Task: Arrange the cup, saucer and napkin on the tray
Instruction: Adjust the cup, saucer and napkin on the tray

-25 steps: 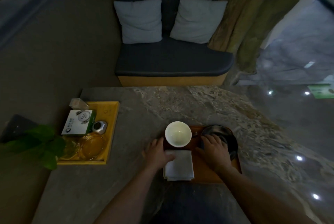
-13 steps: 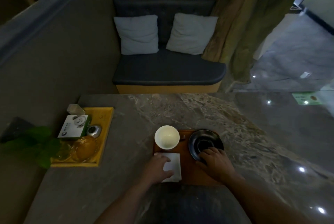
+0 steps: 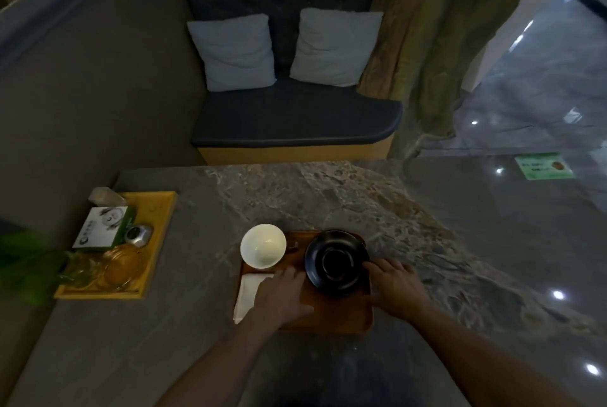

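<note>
Left hand (image 3: 282,298) flat on napkin (image 3: 248,291); right hand (image 3: 394,285) pinches saucer (image 3: 336,262) rim.

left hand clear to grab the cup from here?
Probably yes. The left hand lies flat over the napkin, just below the cup, with nothing between them. The saucer sits off to the right, out of the way.

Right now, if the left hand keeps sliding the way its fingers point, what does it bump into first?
Probably the black saucer. The left hand lies over the white napkin with its fingers aimed up and a little right, toward the saucer's near-left rim. The white cup sits just left of that line, though depth is hard to judge.
</note>
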Demonstrator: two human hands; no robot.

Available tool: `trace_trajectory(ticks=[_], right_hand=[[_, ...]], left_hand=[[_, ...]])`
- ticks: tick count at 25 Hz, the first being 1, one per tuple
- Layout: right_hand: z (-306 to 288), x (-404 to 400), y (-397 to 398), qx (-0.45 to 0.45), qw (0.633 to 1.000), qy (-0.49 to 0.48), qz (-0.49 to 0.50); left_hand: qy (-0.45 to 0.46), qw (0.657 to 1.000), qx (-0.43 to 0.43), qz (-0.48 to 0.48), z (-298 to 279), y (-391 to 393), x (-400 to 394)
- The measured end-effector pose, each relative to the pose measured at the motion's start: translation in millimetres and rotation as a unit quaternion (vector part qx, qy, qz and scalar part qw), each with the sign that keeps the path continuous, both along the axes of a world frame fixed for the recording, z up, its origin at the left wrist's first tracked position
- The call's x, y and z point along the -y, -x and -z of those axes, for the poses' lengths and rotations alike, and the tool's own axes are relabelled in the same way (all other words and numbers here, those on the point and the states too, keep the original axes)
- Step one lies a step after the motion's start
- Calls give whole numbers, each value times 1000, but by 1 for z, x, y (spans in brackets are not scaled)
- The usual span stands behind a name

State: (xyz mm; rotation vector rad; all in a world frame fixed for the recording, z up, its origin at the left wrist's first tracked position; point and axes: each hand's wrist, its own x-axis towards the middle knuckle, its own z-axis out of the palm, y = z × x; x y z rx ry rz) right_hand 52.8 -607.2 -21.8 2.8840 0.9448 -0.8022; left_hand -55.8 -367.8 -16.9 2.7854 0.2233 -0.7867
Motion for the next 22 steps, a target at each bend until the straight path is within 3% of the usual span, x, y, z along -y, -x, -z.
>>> trace_trajectory(ticks=[13, 22], right_hand=[[40, -10, -25, -43, 998, -17, -34], [52, -6, -24, -24, 999, -30, -19]], left_hand=[[57, 991, 52, -108, 41, -12, 28], [77, 988, 67, -114, 49, -11, 25]])
